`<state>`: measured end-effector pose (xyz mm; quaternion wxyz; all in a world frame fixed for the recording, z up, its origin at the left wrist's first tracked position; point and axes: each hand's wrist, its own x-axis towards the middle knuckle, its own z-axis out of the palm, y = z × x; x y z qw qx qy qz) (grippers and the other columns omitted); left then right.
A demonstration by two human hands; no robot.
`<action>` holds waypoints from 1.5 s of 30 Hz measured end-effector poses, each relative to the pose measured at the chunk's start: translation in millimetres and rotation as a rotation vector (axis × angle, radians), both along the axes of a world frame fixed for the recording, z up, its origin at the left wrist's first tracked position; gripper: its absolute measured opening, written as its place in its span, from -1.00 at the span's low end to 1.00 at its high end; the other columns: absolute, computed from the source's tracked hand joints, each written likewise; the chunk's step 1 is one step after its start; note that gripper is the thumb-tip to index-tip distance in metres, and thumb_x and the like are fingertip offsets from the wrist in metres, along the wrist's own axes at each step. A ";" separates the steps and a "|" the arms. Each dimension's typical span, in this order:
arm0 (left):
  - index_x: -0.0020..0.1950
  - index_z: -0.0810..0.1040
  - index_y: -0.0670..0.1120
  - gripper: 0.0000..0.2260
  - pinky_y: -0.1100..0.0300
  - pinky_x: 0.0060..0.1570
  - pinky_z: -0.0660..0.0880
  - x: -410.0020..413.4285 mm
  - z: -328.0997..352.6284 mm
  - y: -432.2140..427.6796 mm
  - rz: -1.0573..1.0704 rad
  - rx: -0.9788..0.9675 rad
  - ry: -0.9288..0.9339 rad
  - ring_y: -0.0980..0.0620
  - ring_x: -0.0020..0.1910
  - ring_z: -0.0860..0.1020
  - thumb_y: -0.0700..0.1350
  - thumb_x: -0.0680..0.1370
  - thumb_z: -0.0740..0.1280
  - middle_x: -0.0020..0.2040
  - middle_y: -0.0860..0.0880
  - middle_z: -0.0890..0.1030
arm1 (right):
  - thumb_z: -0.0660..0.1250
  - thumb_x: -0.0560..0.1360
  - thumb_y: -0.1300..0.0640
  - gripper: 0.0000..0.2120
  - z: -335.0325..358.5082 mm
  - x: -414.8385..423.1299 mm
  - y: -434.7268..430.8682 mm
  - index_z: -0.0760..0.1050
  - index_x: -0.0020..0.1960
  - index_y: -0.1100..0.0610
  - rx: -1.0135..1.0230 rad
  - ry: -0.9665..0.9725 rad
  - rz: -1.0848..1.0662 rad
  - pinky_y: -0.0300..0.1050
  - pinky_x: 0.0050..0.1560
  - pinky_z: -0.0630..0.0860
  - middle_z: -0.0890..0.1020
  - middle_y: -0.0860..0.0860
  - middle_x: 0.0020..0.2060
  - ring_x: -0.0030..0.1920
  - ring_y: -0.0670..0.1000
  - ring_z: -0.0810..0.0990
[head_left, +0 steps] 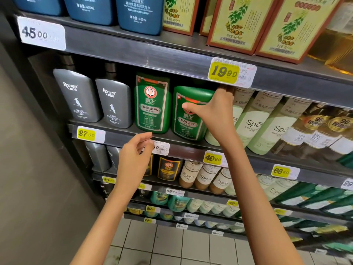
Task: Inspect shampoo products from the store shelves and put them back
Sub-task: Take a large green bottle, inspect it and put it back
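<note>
My right hand (212, 109) clasped the green bottle (188, 129) by its top. My left hand (135, 152) hovered relaxed, empty. Bottle probably heavy, slick.

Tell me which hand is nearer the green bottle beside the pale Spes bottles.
Right. The right hand grips that green bottle, thumb across its front. The left hand hangs lower and to the left, before the shelf edge, touching no bottle.
</note>
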<state>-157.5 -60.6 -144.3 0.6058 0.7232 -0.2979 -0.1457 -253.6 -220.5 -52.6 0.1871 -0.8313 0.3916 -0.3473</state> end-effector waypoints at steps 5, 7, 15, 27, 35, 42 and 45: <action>0.19 0.55 -0.06 -0.78 0.55 -0.05 0.42 -1.5 -0.5 4.0 0.015 -0.001 -0.012 0.22 0.07 0.55 -0.15 0.56 0.28 0.05 0.08 0.61 | 0.58 0.25 -0.06 -0.48 -9.6 4.0 4.3 0.23 -0.22 0.06 0.146 -0.205 0.009 -0.33 -0.26 0.26 0.31 -0.10 -0.24 -0.07 -0.02 0.33; 0.19 0.55 -0.07 -0.78 0.57 -0.06 0.40 -3.1 -0.6 5.2 0.017 -0.003 -0.016 0.26 0.05 0.54 -0.15 0.56 0.28 0.04 0.09 0.61 | 0.59 0.23 -0.04 -0.47 -12.4 5.2 6.4 0.29 -0.10 0.10 0.225 -0.289 0.002 -0.29 -0.09 0.40 0.46 -0.01 -0.10 0.03 0.04 0.44; 0.19 0.55 -0.04 -0.78 0.62 -0.10 0.36 -7.7 6.8 7.0 0.000 -0.024 -0.033 0.34 0.04 0.52 -0.16 0.56 0.27 0.01 0.19 0.59 | 0.62 0.18 -0.04 -0.45 -7.3 13.2 19.6 0.36 -0.06 0.11 0.386 -0.580 -0.104 0.07 0.10 0.53 0.56 0.14 0.01 0.06 0.13 0.56; 0.29 0.44 -0.06 -0.34 0.09 0.26 0.44 -23.9 4.8 -4.6 -0.344 0.122 0.154 0.14 0.16 0.53 0.26 0.29 0.37 0.16 0.06 0.58 | 0.56 0.31 0.12 -0.58 -9.8 -28.1 32.1 0.54 0.08 0.28 0.842 -0.809 0.015 -0.07 -0.21 0.63 0.71 0.14 -0.16 -0.19 0.08 0.71; 0.10 0.46 0.06 -0.17 -0.04 0.21 0.45 -73.0 -31.5 26.2 -0.539 0.099 0.516 0.01 0.11 0.58 0.29 -0.11 0.54 0.07 0.01 0.63 | 0.43 0.24 -0.13 -0.32 -59.8 -84.7 54.5 0.46 0.25 0.21 1.039 -0.510 0.242 -0.20 -0.11 0.58 0.70 0.06 -0.02 -0.04 -0.01 0.68; 0.10 0.44 0.05 -0.09 0.26 -0.07 0.55 -74.9 -32.4 31.7 -0.635 0.121 0.572 0.15 -0.05 0.64 0.41 -0.15 0.50 -0.07 0.13 0.69 | 0.53 0.27 -0.07 -0.28 -84.0 -105.4 65.7 0.41 0.31 0.22 1.191 -0.652 0.354 -0.01 0.06 0.60 0.65 0.15 0.09 0.09 0.12 0.64; 0.19 0.38 0.12 -0.15 0.17 0.08 0.51 -77.4 -32.2 34.2 -0.595 0.164 0.487 0.23 0.01 0.60 0.41 -0.02 0.46 0.03 0.19 0.63 | 0.41 0.35 0.04 -0.47 -85.2 -97.7 69.8 0.44 0.26 0.21 1.129 -0.674 0.229 -0.03 0.01 0.61 0.66 0.17 0.07 0.05 0.13 0.65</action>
